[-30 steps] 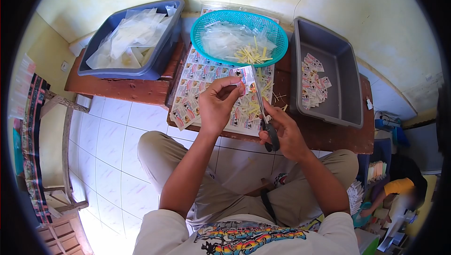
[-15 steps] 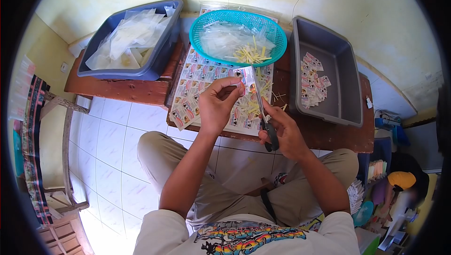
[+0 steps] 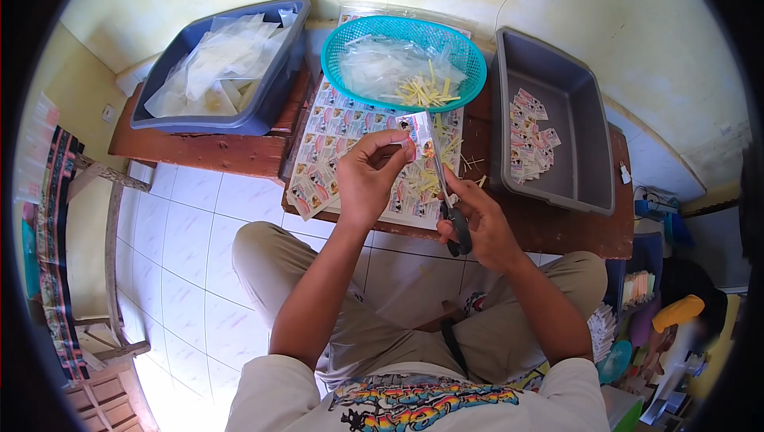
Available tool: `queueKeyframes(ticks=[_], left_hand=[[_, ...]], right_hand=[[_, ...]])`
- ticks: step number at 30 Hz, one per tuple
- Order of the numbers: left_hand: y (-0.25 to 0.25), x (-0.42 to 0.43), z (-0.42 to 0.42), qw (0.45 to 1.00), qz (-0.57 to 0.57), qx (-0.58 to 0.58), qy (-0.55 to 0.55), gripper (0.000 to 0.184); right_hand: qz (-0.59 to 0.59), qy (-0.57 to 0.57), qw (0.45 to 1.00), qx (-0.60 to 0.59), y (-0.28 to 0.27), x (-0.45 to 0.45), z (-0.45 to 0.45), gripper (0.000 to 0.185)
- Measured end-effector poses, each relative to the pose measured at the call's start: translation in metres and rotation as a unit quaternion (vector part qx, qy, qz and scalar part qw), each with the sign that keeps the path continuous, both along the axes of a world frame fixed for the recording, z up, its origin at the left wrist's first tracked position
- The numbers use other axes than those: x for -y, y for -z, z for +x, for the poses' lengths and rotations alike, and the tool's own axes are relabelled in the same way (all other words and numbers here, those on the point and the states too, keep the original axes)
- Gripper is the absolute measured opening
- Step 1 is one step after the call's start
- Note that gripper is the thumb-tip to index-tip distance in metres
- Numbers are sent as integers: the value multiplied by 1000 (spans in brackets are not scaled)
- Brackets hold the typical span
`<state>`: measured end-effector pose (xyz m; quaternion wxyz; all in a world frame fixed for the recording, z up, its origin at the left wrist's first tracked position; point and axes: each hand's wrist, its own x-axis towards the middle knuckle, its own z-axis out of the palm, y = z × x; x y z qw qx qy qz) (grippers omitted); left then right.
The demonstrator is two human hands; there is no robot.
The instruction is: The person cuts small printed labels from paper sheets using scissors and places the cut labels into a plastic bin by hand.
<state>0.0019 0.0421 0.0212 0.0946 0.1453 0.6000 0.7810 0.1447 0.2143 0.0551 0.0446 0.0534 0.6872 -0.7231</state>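
Between thumb and fingers, my left hand [image 3: 372, 175] pinches a small printed label [image 3: 415, 128] above the table. My right hand [image 3: 482, 225] grips black-handled scissors [image 3: 457, 229], whose blades point up along the label's right edge. Beneath both hands lie printed label sheets [image 3: 341, 124] with thin yellowish paper strips scattered on them. Just beyond the label stands a turquoise basket [image 3: 334, 86] holding clear plastic pieces and more yellowish strips. Cut labels [image 3: 532, 145] are piled inside a grey bin [image 3: 579, 125] to the right.
A blue-grey bin [image 3: 274, 86] of translucent plastic sheets stands on the left of the wooden table [image 3: 549, 233]. The wall rises behind the containers. At the lower right, a person in dark and yellow clothing [image 3: 676, 312] bends near a turquoise bowl [image 3: 614, 362].
The other person at the lower right has shifted their arm and upper body slightly. My hands, the label and the scissors have hardly moved.
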Motion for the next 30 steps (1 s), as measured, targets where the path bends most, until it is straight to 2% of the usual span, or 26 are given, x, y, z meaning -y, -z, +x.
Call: queueKeyframes(ticks=[14, 30], left_hand=[[3, 0, -1, 1000, -1, -3, 1, 24], [4, 0, -1, 1000, 1, 3, 0, 25]], right_hand=[[-18, 9, 1000, -8, 2, 4, -1, 91], [14, 8, 1000, -4, 4, 4, 0, 94]])
